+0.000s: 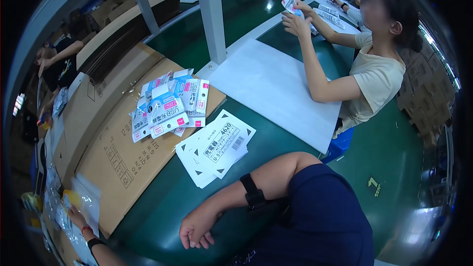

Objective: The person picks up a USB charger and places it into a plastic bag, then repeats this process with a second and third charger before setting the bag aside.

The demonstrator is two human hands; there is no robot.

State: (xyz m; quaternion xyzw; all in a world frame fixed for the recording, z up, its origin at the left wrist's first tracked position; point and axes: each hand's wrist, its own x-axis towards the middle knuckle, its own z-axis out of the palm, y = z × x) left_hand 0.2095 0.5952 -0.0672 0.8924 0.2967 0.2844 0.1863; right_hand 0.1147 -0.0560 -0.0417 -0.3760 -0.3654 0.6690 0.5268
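Observation:
At the lower left, my left hand (77, 218) closes its fingers on the edge of a yellow rounded, roll-like thing (72, 200), beside clear plastic bags (86, 194). What kind of thing it is I cannot make out. My right hand (198, 227) is over the green table, fingers loosely bent and apart, holding nothing. Beyond it lie several overlapping white printed label sheets (217, 150) with black corner triangles. A heap of blue-and-white charger packets (170, 101) rests on a flat brown cardboard carton (116, 160).
A person in a cream top (377, 69) sits at the right, holding a similar packet (288, 2) in both hands. Before them lies a white sheet (276, 88). A grey metal post (211, 17) rises at the table's back. Another worker (66, 61) is at far left; stacked cartons (426, 86) stand right.

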